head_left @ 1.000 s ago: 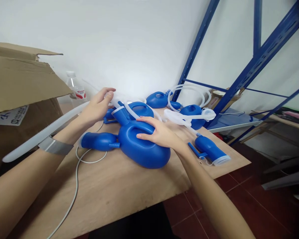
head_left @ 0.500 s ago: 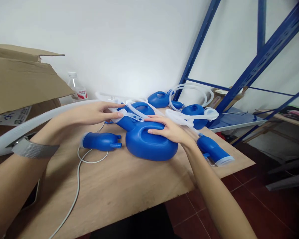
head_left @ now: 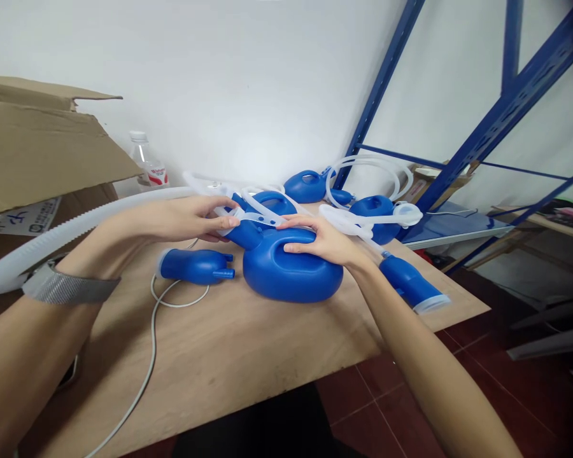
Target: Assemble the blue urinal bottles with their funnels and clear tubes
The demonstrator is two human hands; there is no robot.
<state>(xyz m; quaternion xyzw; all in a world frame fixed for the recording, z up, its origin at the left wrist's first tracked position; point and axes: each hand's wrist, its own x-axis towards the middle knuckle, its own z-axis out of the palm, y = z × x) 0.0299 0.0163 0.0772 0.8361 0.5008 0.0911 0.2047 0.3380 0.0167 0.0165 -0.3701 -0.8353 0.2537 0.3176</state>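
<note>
A blue plastic urinal bottle (head_left: pixel 291 277) with a moulded handle lies on its side on the wooden table. My right hand (head_left: pixel 322 238) is closed around its handle, thumb in front. My left hand (head_left: pixel 210 218) pinches the translucent cap (head_left: pixel 236 217) at the bottle's neck, and a strap with holes runs from the cap towards my right fingers. Part of the neck is hidden behind my left fingers. A smaller blue funnel piece (head_left: pixel 195 266) with two short spouts lies to the left of the bottle. Another blue funnel piece (head_left: pixel 413 283) with a pale rim rests at the right.
More blue bottles (head_left: pixel 305 186) and coiled clear tubing (head_left: pixel 372 175) stand along the back. A ribbed white hose (head_left: pixel 76 232) passes behind my left arm. A cardboard box (head_left: pixel 52 146), a plastic bottle (head_left: pixel 148 165), a white cable (head_left: pixel 148 375) and a blue metal rack (head_left: pixel 520 108) surround the table.
Both hands stay on the same bottle. My left fingers have curled further round the cap and neck. The view has shifted slightly.
</note>
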